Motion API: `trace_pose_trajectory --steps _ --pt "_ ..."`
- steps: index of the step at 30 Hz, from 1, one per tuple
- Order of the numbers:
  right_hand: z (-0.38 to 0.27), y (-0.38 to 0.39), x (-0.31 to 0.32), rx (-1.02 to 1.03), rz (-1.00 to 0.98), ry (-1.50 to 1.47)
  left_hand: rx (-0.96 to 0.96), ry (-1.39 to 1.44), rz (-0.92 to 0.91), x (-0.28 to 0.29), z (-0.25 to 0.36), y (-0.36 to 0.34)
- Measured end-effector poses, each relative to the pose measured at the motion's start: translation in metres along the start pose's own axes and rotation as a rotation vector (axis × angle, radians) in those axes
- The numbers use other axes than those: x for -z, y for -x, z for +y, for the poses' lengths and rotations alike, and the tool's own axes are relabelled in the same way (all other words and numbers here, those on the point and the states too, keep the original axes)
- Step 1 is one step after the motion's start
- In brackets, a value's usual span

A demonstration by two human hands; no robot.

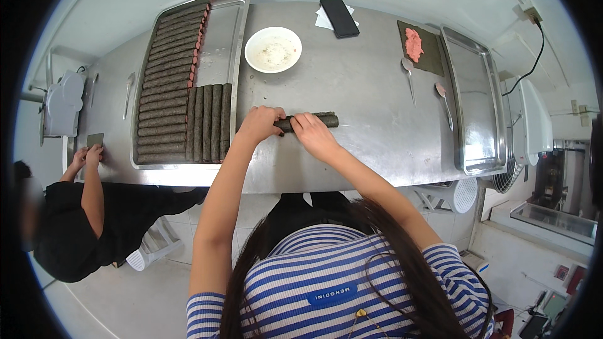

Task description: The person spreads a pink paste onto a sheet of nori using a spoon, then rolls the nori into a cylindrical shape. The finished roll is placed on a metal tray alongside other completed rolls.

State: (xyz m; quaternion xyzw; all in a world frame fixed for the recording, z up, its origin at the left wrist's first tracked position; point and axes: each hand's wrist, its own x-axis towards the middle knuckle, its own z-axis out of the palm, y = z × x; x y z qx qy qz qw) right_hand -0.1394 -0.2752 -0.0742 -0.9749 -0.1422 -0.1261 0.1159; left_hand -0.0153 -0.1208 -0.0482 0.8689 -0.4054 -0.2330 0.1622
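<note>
A dark seaweed roll (325,122) lies across the middle of the steel table, close to its near side. My left hand (260,123) grips its left end, fingers closed round it. On its middle, the fingers of my right hand (312,135) are bent and pressed down. The roll's right end sticks out past my right hand, with a loose-looking upper edge. To the left of my hands stands a metal tray (241,56) with many seaweed rolls (162,107) in rows, pink filling showing at some ends.
Behind my hands stands a white bowl (273,49). A phone (339,17) lies on paper farther back. To the right are a seaweed sheet (430,54) with pink paste (413,44), two spoons (409,78) and another tray (465,97). At far left, a co-worker (94,213) handles a small sheet.
</note>
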Motion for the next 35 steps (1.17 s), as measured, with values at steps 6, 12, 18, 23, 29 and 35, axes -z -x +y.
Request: trace_pose_trajectory --steps 6,12,18,23,29,35 --pt "0.003 -0.005 -0.005 -0.021 -0.038 0.031 -0.071 -0.087 0.195 -0.004 0.012 0.016" --pt "0.005 -0.008 -0.011 -0.026 -0.047 0.011 -0.095 -0.254 0.266 -0.02 0.016 0.025" --pt "0.005 0.0 -0.01 -0.106 -0.08 0.109 -0.068 -0.282 0.2 -0.02 0.012 0.021" --pt "0.02 0.017 -0.009 -0.201 -0.055 0.118 -0.049 -0.27 0.145 -0.014 0.011 0.017" --pt "0.037 0.035 -0.007 -0.261 -0.061 0.111 -0.026 -0.241 0.069 -0.006 0.012 0.012" --pt "0.034 0.027 0.008 -0.263 -0.084 0.104 -0.069 -0.23 -0.032 0.009 0.01 -0.001"
